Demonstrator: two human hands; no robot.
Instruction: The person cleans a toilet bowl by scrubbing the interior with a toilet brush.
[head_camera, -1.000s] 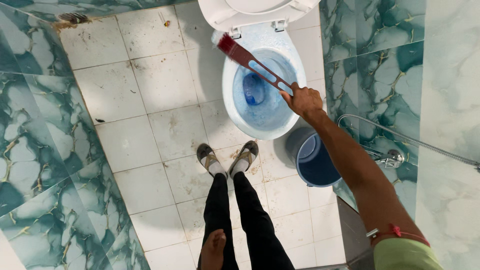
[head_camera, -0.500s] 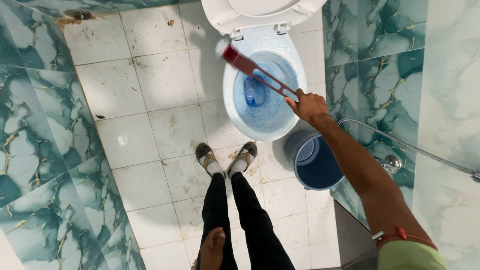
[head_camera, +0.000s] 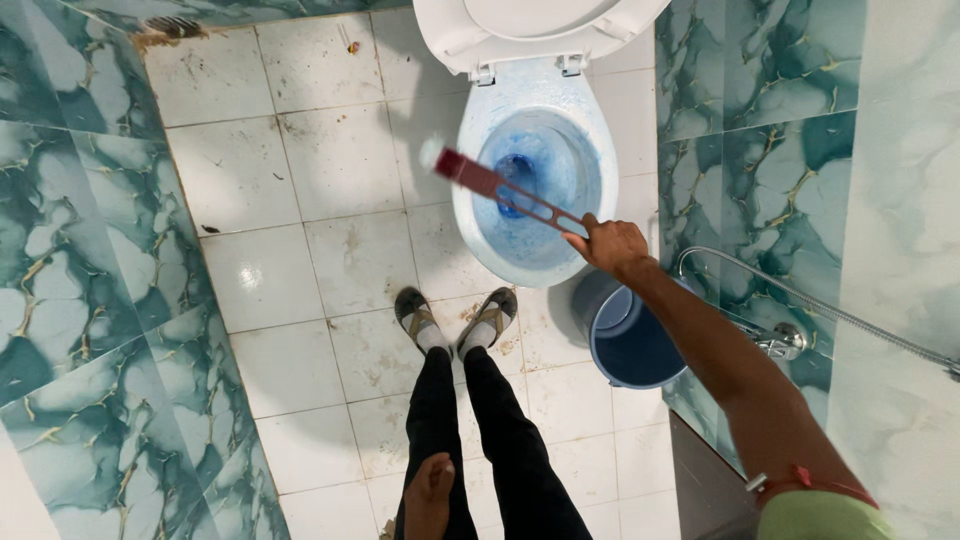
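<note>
Now the stiff, light red toilet brush (head_camera: 497, 186) is gripped at its handle end by the right hand (head_camera: 608, 245), over the toilet bowl's (head_camera: 468, 215) left rim; left hand (head_camera: 428, 495) lies loose on the thigh, grasping nothing.

One toilet (head_camera: 535, 150), one red brush (head_camera: 500, 186), one blue bucket (head_camera: 630, 345), two sandals (head_camera: 415, 312), two hands (head_camera: 612, 245).

Right arm stretched from the lower right of the frame up toward the centre, bare forearm straight, right hand (head_camera: 608, 245) fisted, knuckles up, fingers wrapped tight. Left hand (head_camera: 428, 495) low at the bottom centre, hanging loose against the left thigh, fingers relaxed and holding nothing. Both legs straight down, feet together mid-frame.
</note>
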